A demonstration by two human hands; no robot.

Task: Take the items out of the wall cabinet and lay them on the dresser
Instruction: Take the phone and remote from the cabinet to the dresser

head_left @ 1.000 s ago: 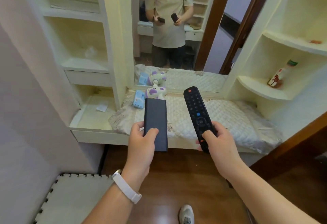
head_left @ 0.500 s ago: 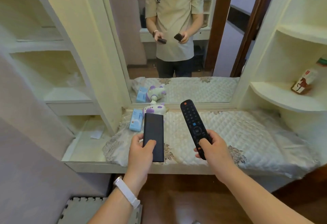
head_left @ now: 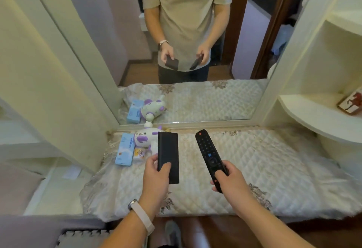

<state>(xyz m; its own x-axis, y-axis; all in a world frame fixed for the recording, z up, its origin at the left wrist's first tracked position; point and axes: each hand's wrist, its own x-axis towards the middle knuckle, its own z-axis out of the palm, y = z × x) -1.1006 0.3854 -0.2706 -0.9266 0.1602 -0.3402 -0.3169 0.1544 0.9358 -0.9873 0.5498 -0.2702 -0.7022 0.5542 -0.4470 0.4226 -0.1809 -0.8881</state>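
My left hand [head_left: 155,175] grips a flat black power bank [head_left: 168,154] by its near end, holding it above the quilted cloth on the dresser [head_left: 254,165]. A long black remote control [head_left: 208,154] with a red button at its far tip is in my right hand [head_left: 228,179], held by its lower half over the same cloth. On the dresser's back left lie a light blue box [head_left: 125,149], a white and purple toy plane [head_left: 146,137] and a small yellow packet [head_left: 139,153].
A large mirror [head_left: 195,52] stands behind the dresser and reflects a person holding both items. Cream shelves rise on the left [head_left: 29,144] and right; a red and white carton [head_left: 351,104] sits on the right curved shelf [head_left: 305,114]. A foam mat [head_left: 82,239] lies on the floor.
I have stepped closer and the view has tilted down. Both hands with the power bank and the remote have moved forward, from the dresser's front edge to over the quilted cloth.
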